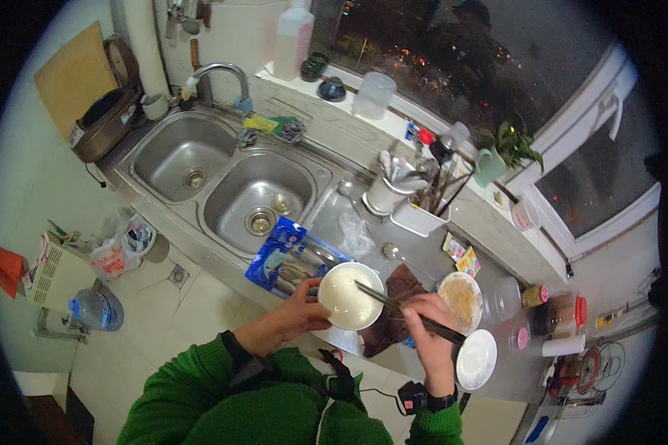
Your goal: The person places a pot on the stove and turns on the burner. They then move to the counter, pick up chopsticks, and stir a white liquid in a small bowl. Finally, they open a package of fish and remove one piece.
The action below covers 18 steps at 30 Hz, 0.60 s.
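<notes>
My left hand (289,321) grips the rim and side of a white bowl (350,296) that holds a smooth, pale cream-coloured liquid. In my right hand (431,334) is a pair of dark chopsticks (384,298), with their tips in the liquid. Under and left of the bowl lies a blue-edged plastic packet of fish (286,258). A brown cloth (392,322) rests on the counter between the bowl and my right hand. Just beyond that hand stand a bowl of yellowish crumbs (461,300) and a small white dish of white powder (476,359).
A steel double sink (259,194) is at the left, with a tap (222,67). Behind the bowl stand a utensil holder (387,194) and a white tray of utensils (420,218). A spoon (391,251), small sachets (462,256) and lidded jars (568,314) are on the counter to the right.
</notes>
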Available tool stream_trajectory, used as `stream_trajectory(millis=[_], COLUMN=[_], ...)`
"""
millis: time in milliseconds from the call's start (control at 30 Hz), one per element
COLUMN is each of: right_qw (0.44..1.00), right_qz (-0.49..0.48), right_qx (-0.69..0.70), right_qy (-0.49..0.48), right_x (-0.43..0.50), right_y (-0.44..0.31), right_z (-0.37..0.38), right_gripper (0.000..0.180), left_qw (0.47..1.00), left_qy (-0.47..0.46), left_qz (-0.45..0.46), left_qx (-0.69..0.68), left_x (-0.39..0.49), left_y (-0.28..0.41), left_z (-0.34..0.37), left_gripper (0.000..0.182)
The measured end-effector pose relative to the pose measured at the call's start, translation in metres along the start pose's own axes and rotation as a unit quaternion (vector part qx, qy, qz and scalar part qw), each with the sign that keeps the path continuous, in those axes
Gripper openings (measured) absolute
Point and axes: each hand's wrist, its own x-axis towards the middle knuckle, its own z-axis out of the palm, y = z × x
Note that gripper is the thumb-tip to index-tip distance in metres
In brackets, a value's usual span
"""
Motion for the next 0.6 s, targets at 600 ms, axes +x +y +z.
stream_trajectory(millis=[600], right_qw=[0.99], right_qz=[0.087], right_qx=[0.108], right_qy=[0.019], right_x=[0.027], right_y=[-0.044], right_z=[0.11], right_gripper=[0.011], left_qw=[0.991], left_qy=[0.074], left_qz=[0.076], left_qx=[-0.08], left_x=[-0.062], left_y=[0.035], left_z=[-0.108], left_gripper=[0.079])
